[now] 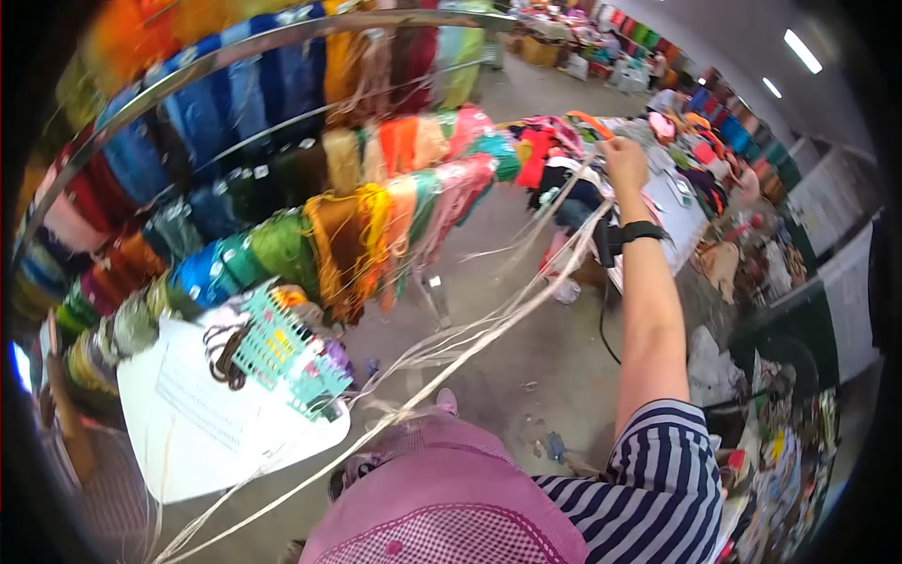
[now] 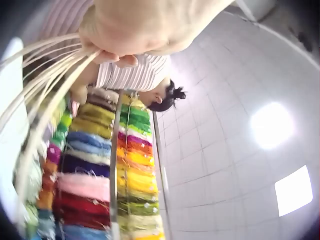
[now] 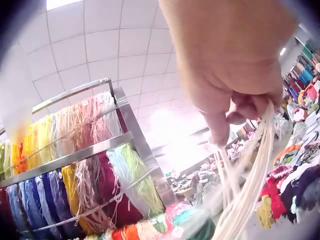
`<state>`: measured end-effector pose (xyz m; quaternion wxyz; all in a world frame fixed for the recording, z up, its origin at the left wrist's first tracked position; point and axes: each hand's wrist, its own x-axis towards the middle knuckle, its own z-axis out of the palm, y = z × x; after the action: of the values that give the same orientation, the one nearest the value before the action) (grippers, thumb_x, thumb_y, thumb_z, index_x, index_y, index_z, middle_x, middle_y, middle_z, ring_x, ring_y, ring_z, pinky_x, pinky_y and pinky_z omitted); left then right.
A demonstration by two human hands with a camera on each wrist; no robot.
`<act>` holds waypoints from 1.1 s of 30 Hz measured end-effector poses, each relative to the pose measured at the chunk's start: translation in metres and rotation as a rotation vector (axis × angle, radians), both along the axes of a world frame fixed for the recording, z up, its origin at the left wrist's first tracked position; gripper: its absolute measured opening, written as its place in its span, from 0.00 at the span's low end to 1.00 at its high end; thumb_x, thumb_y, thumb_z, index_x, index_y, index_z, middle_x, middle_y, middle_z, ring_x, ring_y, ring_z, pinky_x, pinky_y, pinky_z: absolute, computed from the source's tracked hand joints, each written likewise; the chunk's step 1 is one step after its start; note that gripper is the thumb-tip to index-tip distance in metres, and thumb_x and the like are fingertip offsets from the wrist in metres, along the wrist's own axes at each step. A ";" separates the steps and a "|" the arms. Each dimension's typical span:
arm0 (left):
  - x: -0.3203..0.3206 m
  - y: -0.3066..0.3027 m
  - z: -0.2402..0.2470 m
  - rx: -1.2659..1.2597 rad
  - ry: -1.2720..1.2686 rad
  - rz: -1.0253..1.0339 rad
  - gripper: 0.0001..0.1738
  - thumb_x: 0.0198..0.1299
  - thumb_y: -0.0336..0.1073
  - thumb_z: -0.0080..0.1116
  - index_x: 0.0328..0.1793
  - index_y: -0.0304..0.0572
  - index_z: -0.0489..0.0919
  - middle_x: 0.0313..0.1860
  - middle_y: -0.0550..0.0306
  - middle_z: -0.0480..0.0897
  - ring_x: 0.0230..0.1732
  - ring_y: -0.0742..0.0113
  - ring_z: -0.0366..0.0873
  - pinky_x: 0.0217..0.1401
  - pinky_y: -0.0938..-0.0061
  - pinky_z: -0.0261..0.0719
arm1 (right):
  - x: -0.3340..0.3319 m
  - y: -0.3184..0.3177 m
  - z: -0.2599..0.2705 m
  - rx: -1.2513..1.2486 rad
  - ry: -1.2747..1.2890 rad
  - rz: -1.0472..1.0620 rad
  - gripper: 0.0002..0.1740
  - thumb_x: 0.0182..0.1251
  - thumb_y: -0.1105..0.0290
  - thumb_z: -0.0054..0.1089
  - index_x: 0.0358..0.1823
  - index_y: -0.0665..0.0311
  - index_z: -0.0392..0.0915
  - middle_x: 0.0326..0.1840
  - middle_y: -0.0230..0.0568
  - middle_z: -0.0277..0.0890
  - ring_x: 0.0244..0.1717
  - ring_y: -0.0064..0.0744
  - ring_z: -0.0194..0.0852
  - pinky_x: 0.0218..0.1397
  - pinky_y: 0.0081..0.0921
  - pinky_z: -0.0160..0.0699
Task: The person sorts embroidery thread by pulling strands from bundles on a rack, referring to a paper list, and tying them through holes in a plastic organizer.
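A long bundle of cream yarn strands (image 1: 489,329) stretches diagonally across the head view, from upper right down past the lower left edge. My right hand (image 1: 625,164) is raised at arm's length and grips one end. In the right wrist view the curled fingers of the right hand (image 3: 240,100) hold the strands (image 3: 245,200), which hang down in loose lengths. The left hand (image 2: 140,30) shows only in the left wrist view, where its fingers close around the other part of the cream strands (image 2: 50,85).
Racks of coloured yarn skeins (image 1: 254,103) stand at the left. A white table (image 1: 188,442) carries a turquoise plastic basket (image 1: 282,348) and a printed sheet. Another table (image 1: 672,202) holds piled yarn and fabric. A person in a striped top (image 2: 132,72) stands nearby.
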<state>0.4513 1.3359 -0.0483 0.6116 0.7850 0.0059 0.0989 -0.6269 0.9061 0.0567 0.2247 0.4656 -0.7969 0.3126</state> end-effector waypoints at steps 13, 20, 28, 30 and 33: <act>-0.175 -0.104 -0.010 -0.243 0.379 -0.632 0.13 0.67 0.46 0.56 0.47 0.47 0.82 0.33 0.72 0.78 0.22 0.89 0.61 0.21 0.91 0.53 | 0.199 -0.057 -0.005 -0.175 -1.123 0.966 0.10 0.71 0.65 0.55 0.31 0.59 0.75 0.23 0.25 0.66 0.23 0.17 0.57 0.28 0.17 0.59; -0.327 -0.219 -0.019 -0.101 0.664 -1.240 0.16 0.70 0.43 0.50 0.37 0.39 0.80 0.28 0.66 0.78 0.16 0.85 0.59 0.15 0.87 0.52 | 0.437 0.007 -0.093 0.337 -0.423 1.374 0.11 0.76 0.67 0.47 0.51 0.64 0.74 0.43 0.41 0.84 0.42 0.29 0.81 0.47 0.26 0.76; -0.385 -0.301 -0.077 -0.180 1.046 -1.169 0.14 0.68 0.45 0.55 0.44 0.42 0.80 0.40 0.63 0.84 0.28 0.82 0.74 0.22 0.87 0.58 | 0.553 0.019 -0.178 0.897 -0.921 1.413 0.09 0.69 0.65 0.55 0.43 0.63 0.76 0.30 0.40 0.83 0.25 0.27 0.76 0.29 0.26 0.73; -0.389 -0.308 -0.089 -0.324 1.060 -1.174 0.12 0.68 0.43 0.55 0.43 0.43 0.80 0.37 0.64 0.83 0.26 0.83 0.76 0.22 0.87 0.58 | 0.560 0.015 -0.192 0.709 -0.607 1.411 0.09 0.65 0.65 0.60 0.35 0.64 0.79 0.30 0.45 0.81 0.27 0.38 0.79 0.31 0.32 0.74; -0.395 -0.304 -0.085 -0.181 0.903 -1.186 0.14 0.67 0.38 0.57 0.52 0.37 0.82 0.38 0.65 0.82 0.26 0.81 0.74 0.27 0.85 0.66 | 0.563 0.015 -0.203 0.631 -0.531 1.373 0.09 0.60 0.65 0.63 0.31 0.64 0.80 0.30 0.46 0.79 0.31 0.46 0.79 0.34 0.38 0.74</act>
<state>0.0568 1.0320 -0.1332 0.5625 0.5676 -0.1594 -0.5797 -0.0638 0.9213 -0.1463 -0.3573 0.8036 -0.4103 0.2413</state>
